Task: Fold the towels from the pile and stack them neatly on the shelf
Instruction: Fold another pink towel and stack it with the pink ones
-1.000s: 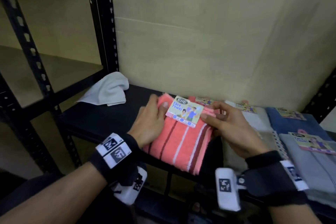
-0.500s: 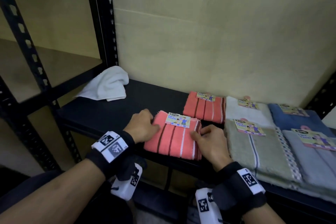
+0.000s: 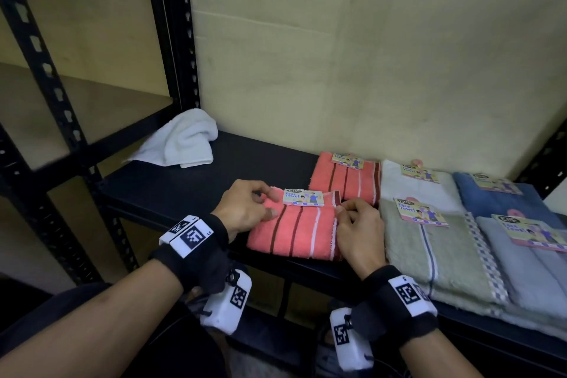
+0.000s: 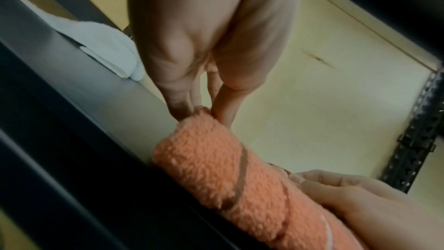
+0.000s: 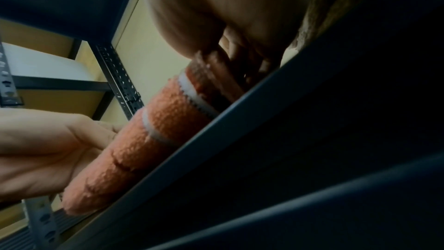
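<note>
Both hands on the folded coral striped face towel (image 3: 294, 232), which sits at the front edge of the black shelf (image 3: 190, 190), just left of the sage green towel (image 3: 429, 255) and in front of a second coral towel (image 3: 346, 181). Left hand (image 3: 245, 209) pinches the towel's far left corner, thumb and fingertips (image 4: 182, 107) closed on the terry. Right hand (image 3: 356, 233) has its fingers curled round the right edge, nipping the layers together.

Risks, as I read it: the towel's near edge sits right on the shelf lip, so a tug toward the body could tip it off. Pull the two sides unevenly & the fold skews or the layers fan open at the right, where the cut edges stack. The card label (image 3: 303, 197) could crumple under a stray finger. A nudge right would ruck the green towel.

Hard to see: right fingertips are buried in shadow in the wrist view, so can't tell how many layers they hold. Blue towel (image 3: 497, 202) & grey towel (image 3: 521, 267) run out of frame at right. White towel (image 3: 181, 141) at back left is bunched, fold state unclear. No pile in view.
</note>
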